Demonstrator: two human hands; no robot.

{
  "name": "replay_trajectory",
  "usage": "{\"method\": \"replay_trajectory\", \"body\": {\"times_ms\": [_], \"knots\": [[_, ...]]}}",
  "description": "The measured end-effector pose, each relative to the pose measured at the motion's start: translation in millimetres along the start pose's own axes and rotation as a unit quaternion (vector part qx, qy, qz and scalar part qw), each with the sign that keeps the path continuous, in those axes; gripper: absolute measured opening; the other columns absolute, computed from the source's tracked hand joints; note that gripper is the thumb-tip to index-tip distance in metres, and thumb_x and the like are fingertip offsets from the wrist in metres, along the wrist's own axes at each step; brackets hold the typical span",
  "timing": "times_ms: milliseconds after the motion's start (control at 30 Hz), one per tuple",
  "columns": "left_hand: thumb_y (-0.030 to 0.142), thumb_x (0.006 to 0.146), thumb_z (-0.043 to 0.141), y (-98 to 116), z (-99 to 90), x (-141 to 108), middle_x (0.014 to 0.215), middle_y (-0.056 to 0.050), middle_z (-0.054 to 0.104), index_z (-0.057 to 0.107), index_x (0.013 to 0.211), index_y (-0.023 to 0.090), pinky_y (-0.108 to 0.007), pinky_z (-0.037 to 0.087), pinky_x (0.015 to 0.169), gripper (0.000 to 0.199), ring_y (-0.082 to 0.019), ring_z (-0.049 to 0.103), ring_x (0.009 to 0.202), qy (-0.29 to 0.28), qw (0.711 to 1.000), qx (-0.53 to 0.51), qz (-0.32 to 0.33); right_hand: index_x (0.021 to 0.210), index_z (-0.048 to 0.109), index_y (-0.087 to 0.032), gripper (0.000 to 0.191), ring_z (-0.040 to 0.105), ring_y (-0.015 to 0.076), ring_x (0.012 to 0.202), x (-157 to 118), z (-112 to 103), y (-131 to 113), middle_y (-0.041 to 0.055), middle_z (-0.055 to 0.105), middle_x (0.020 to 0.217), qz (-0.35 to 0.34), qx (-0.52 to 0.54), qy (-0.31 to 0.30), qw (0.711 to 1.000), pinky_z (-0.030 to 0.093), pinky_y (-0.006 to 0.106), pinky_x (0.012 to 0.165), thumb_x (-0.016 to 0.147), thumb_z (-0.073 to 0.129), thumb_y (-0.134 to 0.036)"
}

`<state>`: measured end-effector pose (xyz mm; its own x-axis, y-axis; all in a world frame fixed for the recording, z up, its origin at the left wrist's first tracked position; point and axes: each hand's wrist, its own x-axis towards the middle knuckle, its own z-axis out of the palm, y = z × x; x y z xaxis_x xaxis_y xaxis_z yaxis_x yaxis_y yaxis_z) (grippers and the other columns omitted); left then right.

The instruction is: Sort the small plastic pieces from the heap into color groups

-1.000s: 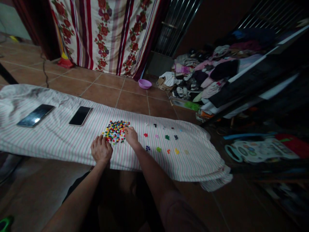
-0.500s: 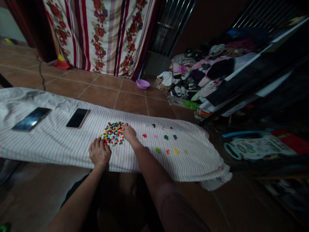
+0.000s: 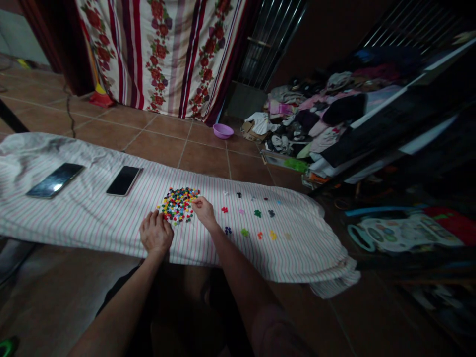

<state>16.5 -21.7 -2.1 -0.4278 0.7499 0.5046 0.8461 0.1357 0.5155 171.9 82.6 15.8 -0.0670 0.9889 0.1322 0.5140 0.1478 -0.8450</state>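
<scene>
A heap of tiny multicoloured plastic pieces (image 3: pixel 178 205) lies on a striped white cloth (image 3: pixel 92 218). My left hand (image 3: pixel 156 232) rests palm down at the heap's lower left edge, fingers apart and holding nothing. My right hand (image 3: pixel 204 212) touches the heap's right edge, its fingertips drawn together. Anything between them is too small to tell. Several small flower-shaped pieces, such as a green one (image 3: pixel 257 213) and a yellow one (image 3: pixel 272 235), sit apart in loose rows to the right.
Two smartphones (image 3: pixel 55 180) (image 3: pixel 123 180) lie on the cloth to the left. Beyond the cloth are a tiled floor and a purple basin (image 3: pixel 223 131). A heap of clothes (image 3: pixel 308 114) is at the right, above a children's toy (image 3: pixel 401 232).
My right hand has shifted slightly right, and its fingertips have drawn closer together at the heap's edge. My left hand stays at the heap, and the view has moved a little.
</scene>
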Motion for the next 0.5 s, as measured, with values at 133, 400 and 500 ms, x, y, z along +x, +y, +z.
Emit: {"method": "replay_trajectory", "body": {"times_ms": [133, 400, 500], "knots": [[0.025, 0.087, 0.044, 1.0, -2.0, 0.3, 0.125, -0.015, 0.062, 0.065, 0.109, 0.014, -0.046, 0.031, 0.106, 0.032, -0.029, 0.049, 0.125, -0.001, 1.000, 0.008, 0.001, 0.083, 0.059, -0.024, 0.009, 0.066, 0.0148, 0.074, -19.0, -4.3, 1.1, -0.0024, 0.068, 0.080, 0.004, 0.055, 0.023, 0.998, 0.053, 0.028, 0.073, 0.077, 0.059, -0.030], [0.026, 0.087, 0.044, -2.2, -0.4, -1.0, 0.126, -0.016, 0.061, 0.064, 0.110, 0.013, -0.048, 0.030, 0.106, 0.033, -0.030, 0.047, 0.126, 0.003, 1.000, 0.002, 0.010, 0.090, 0.064, -0.022, 0.017, 0.063, 0.0163, 0.077, -81.6, -76.0, 16.9, 0.0032, 0.067, 0.087, -0.030, 0.010, 0.120, 0.992, 0.053, 0.030, 0.074, 0.079, 0.053, -0.027], [0.026, 0.086, 0.044, -4.9, 2.7, -2.0, 0.126, -0.016, 0.061, 0.064, 0.110, 0.014, -0.048, 0.030, 0.105, 0.032, -0.031, 0.047, 0.125, 0.010, 1.000, 0.002, 0.013, 0.091, 0.066, -0.021, 0.021, 0.063, 0.0180, 0.081, -107.3, -118.3, 36.6, 0.0061, 0.068, 0.091, -0.006, -0.032, 0.172, 0.985, 0.052, 0.031, 0.074, 0.080, 0.051, -0.031]]}}
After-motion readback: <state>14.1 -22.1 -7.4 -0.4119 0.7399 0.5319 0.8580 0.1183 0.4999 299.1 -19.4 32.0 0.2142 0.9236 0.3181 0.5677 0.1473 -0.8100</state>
